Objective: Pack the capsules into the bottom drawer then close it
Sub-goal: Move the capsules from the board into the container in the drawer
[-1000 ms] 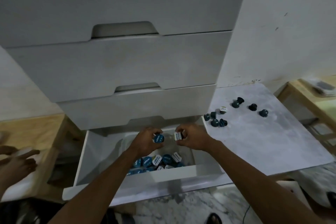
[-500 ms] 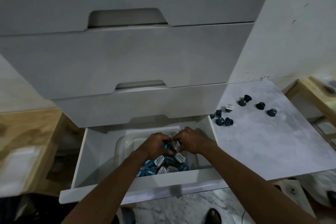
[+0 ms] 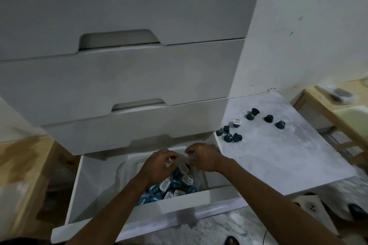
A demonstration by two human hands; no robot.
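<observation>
1. Head view is showing a heap of capsules (image 3: 165, 184), blue bodies with pale printed lids. They are lying in a clear plastic container (image 3: 127, 167) inside the bottom drawer (image 3: 95, 191), toward its front right corner.
2. Bottom drawer is standing pulled out, and its front panel is hiding the nearest edge of the heap.
3. Left hand (image 3: 157, 165) is hovering over the heap's far side with fingers curled. Something pale is showing at the fingertips, but blur is preventing any finding on whether it is gripping anything.
4. Right hand (image 3: 203, 157) is sitting just beside the left one, toward the drawer's back right corner. Its fingers are likewise curled, and its hold cannot be told.
5. Loose capsules (image 3: 228, 137) are lying in a cluster at the left edge of a white marbled board (image 3: 278, 161), just beside the drawer.
6. Scattered capsules (image 3: 268, 118) are lying nearer the board's far edge, apart from one another. One upright capsule (image 3: 237, 122) is showing a pale lid.
7. Two upper drawers (image 3: 139, 77) are sitting closed above the open one.
</observation>
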